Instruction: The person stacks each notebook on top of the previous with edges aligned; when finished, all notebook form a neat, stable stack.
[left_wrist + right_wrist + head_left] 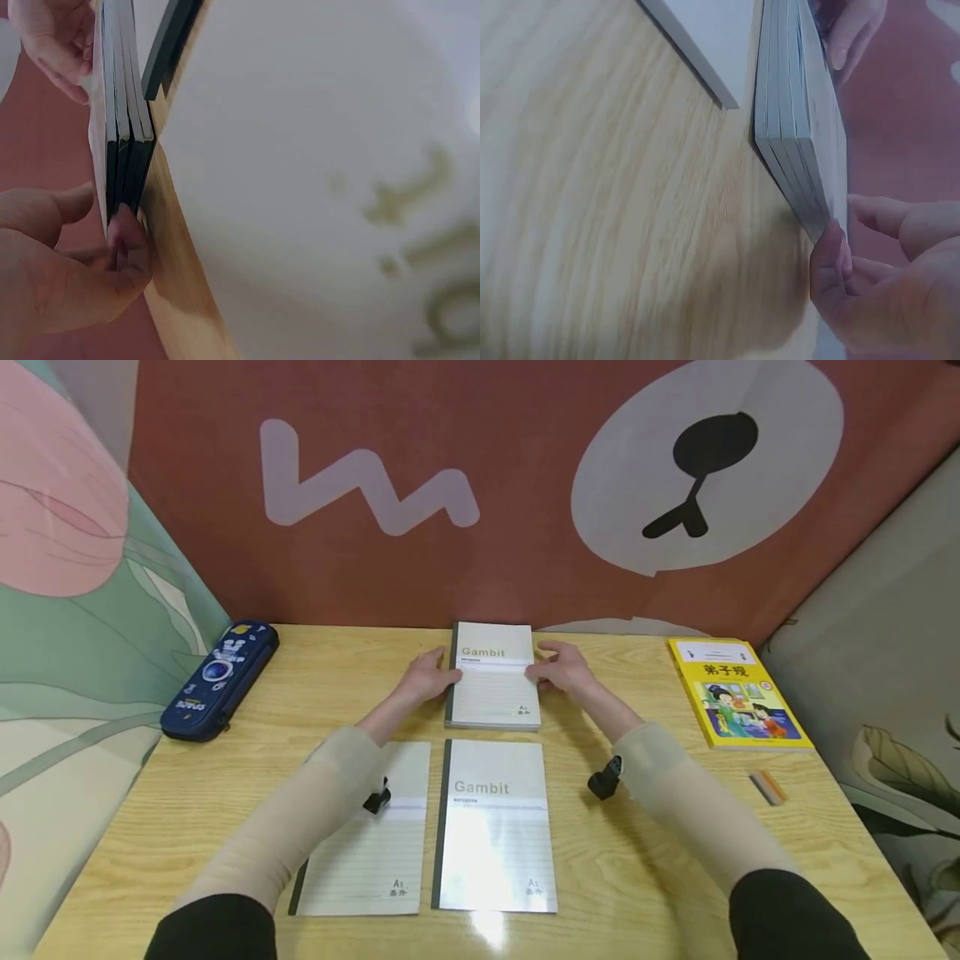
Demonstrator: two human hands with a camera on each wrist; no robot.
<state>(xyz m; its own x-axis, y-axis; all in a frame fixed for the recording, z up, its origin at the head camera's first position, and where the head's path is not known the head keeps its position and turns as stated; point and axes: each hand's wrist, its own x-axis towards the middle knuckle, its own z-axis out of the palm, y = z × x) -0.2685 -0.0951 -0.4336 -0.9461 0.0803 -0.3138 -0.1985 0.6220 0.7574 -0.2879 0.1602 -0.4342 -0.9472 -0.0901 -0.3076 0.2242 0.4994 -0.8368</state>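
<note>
A stack of several Gambit notebooks (495,693) lies at the back middle of the table, dark spines to the left. My left hand (429,677) holds its spine side, the thumb at the top cover's edge. From the opposite side my right hand (562,668) grips the page edges, thumb likewise at the cover's rim and index finger held away. The left wrist view shows the layered dark spines (127,169) by the left thumb. In the right wrist view the pale page edges (784,97) run down to the right thumb. Fingers beneath the stack's edges are partly hidden.
Two single notebooks lie in front: one (495,843) at centre, another (397,860) partly under the left forearm. A blue pencil case (219,681) sits at back left. Right of the hands are a yellow book (738,693) and a small striped item (768,787). A printed cloth (525,568) hangs behind.
</note>
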